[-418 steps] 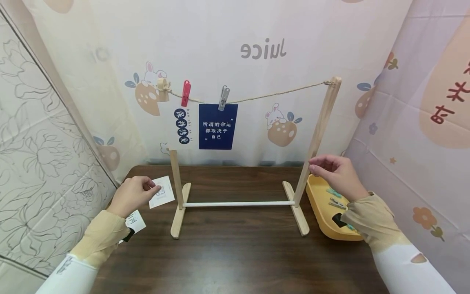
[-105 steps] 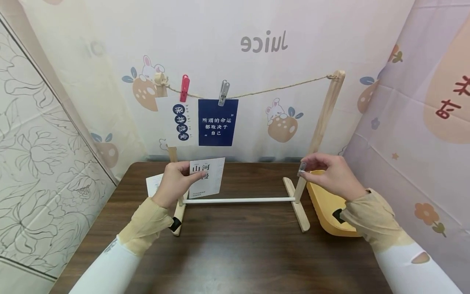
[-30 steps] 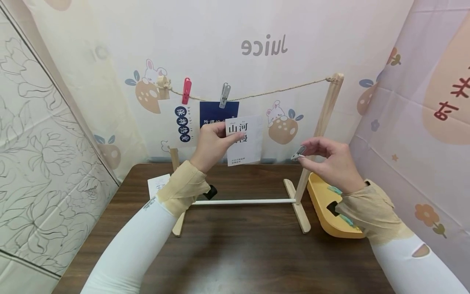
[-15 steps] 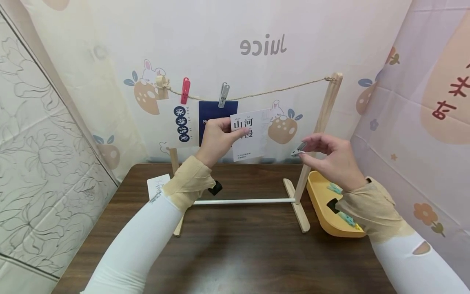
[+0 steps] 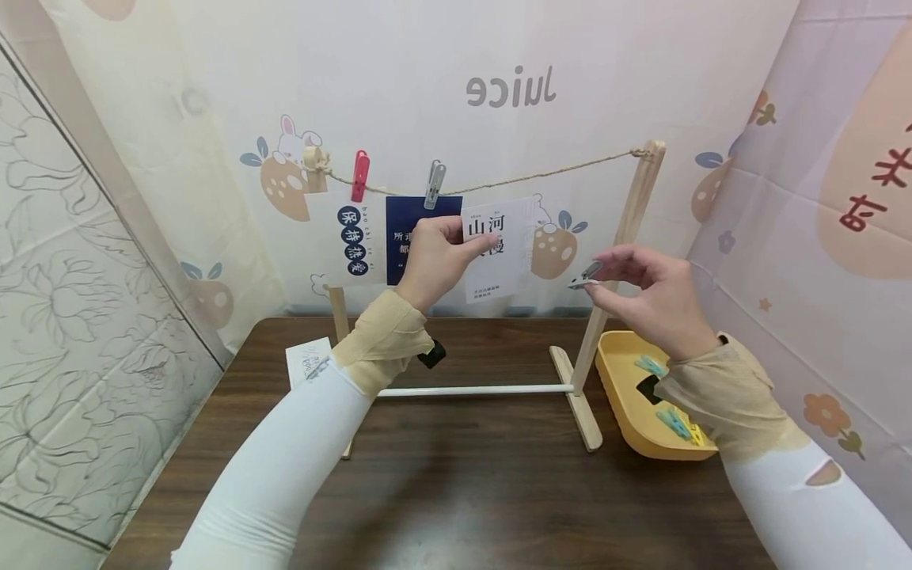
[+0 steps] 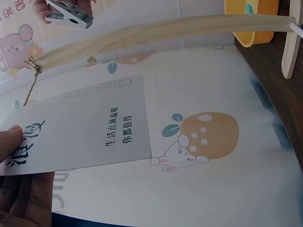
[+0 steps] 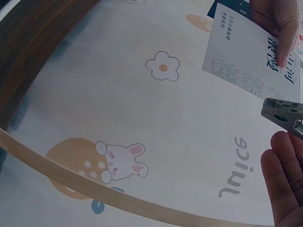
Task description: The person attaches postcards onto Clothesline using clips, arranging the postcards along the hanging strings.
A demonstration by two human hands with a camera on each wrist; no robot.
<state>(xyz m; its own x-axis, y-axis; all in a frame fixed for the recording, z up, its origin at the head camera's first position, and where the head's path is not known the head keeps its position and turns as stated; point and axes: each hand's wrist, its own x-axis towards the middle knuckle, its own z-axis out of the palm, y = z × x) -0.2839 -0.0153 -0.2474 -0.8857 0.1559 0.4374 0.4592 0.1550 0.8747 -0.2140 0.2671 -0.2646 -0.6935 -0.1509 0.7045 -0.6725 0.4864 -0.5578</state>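
A dark wood-grain desk (image 5: 456,491) spreads in front of a person in long white sleeves. The right hand (image 5: 651,297), raised, pinches a grey clothespin (image 7: 284,108) between thumb and fingers. The left hand (image 5: 436,257), farther forward, grips the left edge of a white card (image 5: 502,273) with black Chinese lettering, holding it up in the air; clothespin and card are apart. On the desk, a yellow tray (image 5: 618,419) at right contains teal clothespins (image 5: 672,423) and a yellow clothespin (image 5: 697,434); at left lies a loose white card (image 5: 302,360), partly covered by the sleeve. A wooden stand (image 5: 636,207) with a white crossbar (image 5: 473,391) carries sagging twine (image 5: 549,172), just above the raised card. Hanging there are a card with blue circles (image 5: 324,253) under a red clothespin (image 5: 360,176) and, beside it, a navy card (image 5: 404,212) under a second grey clothespin (image 5: 435,184). Behind hangs a pale curtain (image 5: 509,39) printed with rabbits and "Juice" reversed.
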